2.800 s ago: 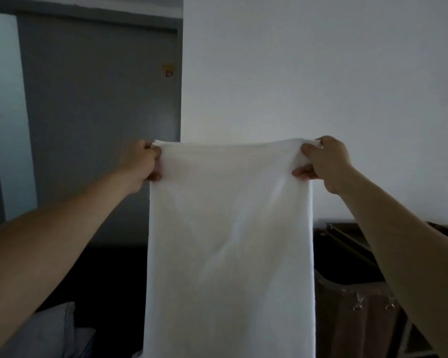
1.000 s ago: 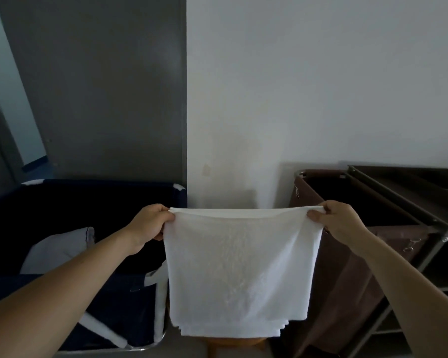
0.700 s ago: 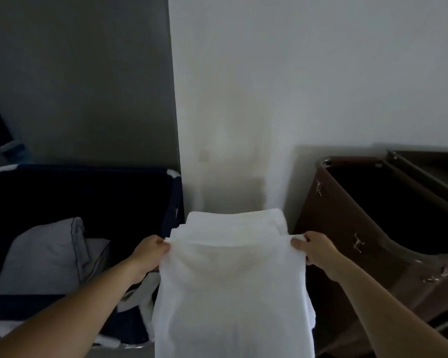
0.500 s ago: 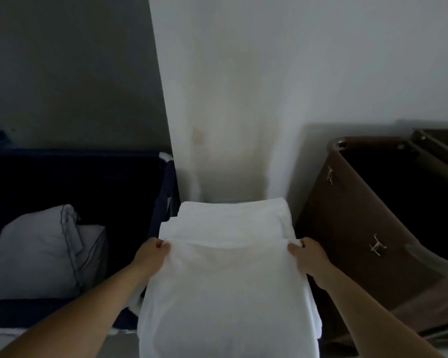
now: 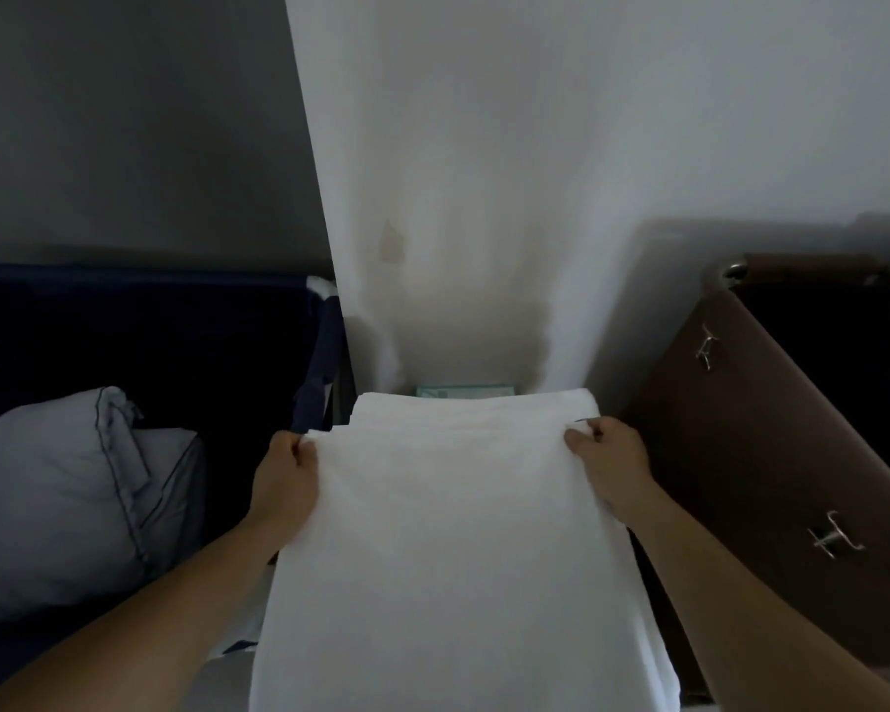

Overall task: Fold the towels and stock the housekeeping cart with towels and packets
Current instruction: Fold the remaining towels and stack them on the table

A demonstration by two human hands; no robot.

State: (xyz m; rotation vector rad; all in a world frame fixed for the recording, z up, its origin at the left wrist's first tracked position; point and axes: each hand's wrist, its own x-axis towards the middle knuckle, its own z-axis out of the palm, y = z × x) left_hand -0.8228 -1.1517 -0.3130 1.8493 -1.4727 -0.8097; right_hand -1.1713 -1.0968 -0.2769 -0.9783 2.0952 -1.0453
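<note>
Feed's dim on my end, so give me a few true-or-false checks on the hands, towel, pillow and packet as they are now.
1. The left hand and right hand each pinch a far corner of the white towel. True.
2. The pillow lies in the brown bag. False: it lies in the dark blue bin on the left.
3. A pale green packet shows behind the towel stack, by the wall. True.
4. The right hand rests on the brown bag. False: its fingers grip the white towel's corner.
</note>
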